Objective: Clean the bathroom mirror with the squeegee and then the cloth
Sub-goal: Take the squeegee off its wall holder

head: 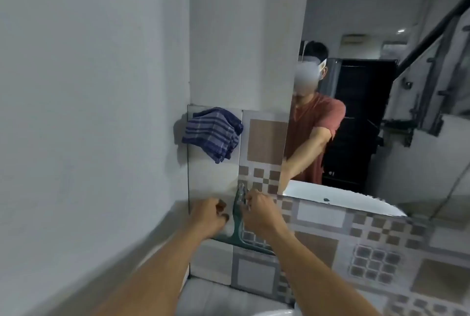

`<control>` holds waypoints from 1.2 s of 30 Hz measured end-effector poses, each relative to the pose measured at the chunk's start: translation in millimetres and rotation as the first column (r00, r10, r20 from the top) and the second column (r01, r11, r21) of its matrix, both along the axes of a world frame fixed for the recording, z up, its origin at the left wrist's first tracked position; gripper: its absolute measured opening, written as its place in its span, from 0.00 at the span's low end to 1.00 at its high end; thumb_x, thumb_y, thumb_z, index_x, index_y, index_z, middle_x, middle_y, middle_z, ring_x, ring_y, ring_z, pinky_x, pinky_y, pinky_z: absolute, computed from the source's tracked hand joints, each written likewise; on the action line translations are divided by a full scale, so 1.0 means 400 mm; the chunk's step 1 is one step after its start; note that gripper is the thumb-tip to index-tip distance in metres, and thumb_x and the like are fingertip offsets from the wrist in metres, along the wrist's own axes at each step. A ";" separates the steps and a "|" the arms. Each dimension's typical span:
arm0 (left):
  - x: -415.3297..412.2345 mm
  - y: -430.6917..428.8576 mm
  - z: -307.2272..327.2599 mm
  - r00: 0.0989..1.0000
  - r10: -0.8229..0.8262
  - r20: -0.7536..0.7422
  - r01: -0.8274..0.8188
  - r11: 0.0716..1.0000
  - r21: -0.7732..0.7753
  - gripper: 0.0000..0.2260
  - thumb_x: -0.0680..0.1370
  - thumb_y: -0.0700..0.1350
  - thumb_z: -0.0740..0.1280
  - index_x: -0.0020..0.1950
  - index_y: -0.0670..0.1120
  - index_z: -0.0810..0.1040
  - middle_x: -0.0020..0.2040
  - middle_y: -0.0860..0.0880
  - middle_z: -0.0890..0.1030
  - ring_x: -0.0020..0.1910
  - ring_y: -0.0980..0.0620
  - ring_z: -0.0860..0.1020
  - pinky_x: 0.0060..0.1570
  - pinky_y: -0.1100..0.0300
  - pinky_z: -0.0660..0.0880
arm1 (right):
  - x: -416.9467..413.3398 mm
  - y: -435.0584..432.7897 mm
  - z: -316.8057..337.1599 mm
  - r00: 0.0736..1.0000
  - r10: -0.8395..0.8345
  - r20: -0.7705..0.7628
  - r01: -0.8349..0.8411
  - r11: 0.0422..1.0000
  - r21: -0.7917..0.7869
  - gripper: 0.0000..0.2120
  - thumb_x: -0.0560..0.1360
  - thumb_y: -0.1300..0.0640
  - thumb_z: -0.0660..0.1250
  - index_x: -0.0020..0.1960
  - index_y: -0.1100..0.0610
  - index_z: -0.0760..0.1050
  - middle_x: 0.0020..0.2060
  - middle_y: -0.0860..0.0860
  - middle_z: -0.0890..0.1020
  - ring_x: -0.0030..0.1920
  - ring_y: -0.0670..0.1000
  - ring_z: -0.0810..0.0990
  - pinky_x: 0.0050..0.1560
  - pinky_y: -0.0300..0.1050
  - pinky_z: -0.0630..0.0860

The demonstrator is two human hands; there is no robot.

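Right hand fingers curl around the green plastic squeegee; left hand fisted, empty. Wiping unstarted; blue checked cloth hangs at twelve o'clock.

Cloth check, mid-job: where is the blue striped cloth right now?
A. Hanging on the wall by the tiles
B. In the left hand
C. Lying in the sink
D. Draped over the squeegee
A. The blue striped cloth hangs on the wall above both hands, which are down at the squeegee.

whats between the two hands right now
In the head view, the green squeegee's handle stands upright between the left hand and right hand, against the tiled wall.
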State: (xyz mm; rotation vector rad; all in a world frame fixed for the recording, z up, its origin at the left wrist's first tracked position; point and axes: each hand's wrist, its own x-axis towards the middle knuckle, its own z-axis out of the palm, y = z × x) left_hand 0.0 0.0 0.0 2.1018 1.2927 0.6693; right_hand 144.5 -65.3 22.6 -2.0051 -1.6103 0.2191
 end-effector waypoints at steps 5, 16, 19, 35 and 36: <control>0.054 0.003 -0.031 0.991 0.102 0.092 -0.107 0.993 0.053 0.07 0.75 0.42 0.72 0.49 0.54 0.81 0.46 0.56 0.84 0.45 0.55 0.80 0.46 0.62 0.78 | 0.006 0.019 -0.031 0.982 -0.069 -0.176 0.091 0.988 0.124 0.07 0.83 0.58 0.61 0.60 0.55 0.69 0.45 0.50 0.80 0.41 0.48 0.80 0.41 0.44 0.82; 0.070 -0.009 -0.055 0.919 0.141 0.368 -0.173 0.983 0.056 0.10 0.74 0.33 0.72 0.49 0.46 0.80 0.44 0.54 0.82 0.42 0.63 0.78 0.36 0.78 0.72 | -0.007 0.021 -0.059 0.942 -0.015 -0.334 0.123 0.944 0.305 0.10 0.81 0.61 0.64 0.60 0.52 0.68 0.47 0.50 0.82 0.45 0.50 0.81 0.46 0.55 0.82; 0.068 -0.015 -0.041 0.891 0.114 0.439 -0.157 0.986 0.063 0.10 0.74 0.33 0.72 0.49 0.47 0.79 0.45 0.55 0.83 0.44 0.61 0.80 0.39 0.76 0.74 | -0.016 0.010 -0.038 0.956 0.040 -0.291 0.069 0.932 0.356 0.20 0.82 0.63 0.62 0.70 0.47 0.65 0.50 0.49 0.81 0.46 0.48 0.81 0.45 0.48 0.82; 0.064 -0.149 0.059 0.811 -0.119 0.573 -0.024 0.971 0.237 0.11 0.75 0.46 0.75 0.55 0.54 0.78 0.50 0.60 0.83 0.49 0.60 0.81 0.47 0.67 0.80 | 0.015 -0.090 0.103 0.946 0.075 -0.316 0.082 0.886 0.457 0.29 0.82 0.62 0.63 0.75 0.36 0.64 0.43 0.51 0.80 0.38 0.49 0.75 0.40 0.42 0.74; 0.065 -0.163 0.056 0.828 -0.145 0.541 0.006 0.968 0.250 0.12 0.75 0.46 0.75 0.56 0.54 0.78 0.50 0.60 0.83 0.49 0.60 0.81 0.48 0.66 0.80 | 0.021 -0.107 0.110 0.927 0.074 -0.369 0.114 0.879 0.462 0.29 0.82 0.62 0.63 0.74 0.36 0.65 0.43 0.52 0.80 0.37 0.49 0.75 0.38 0.44 0.75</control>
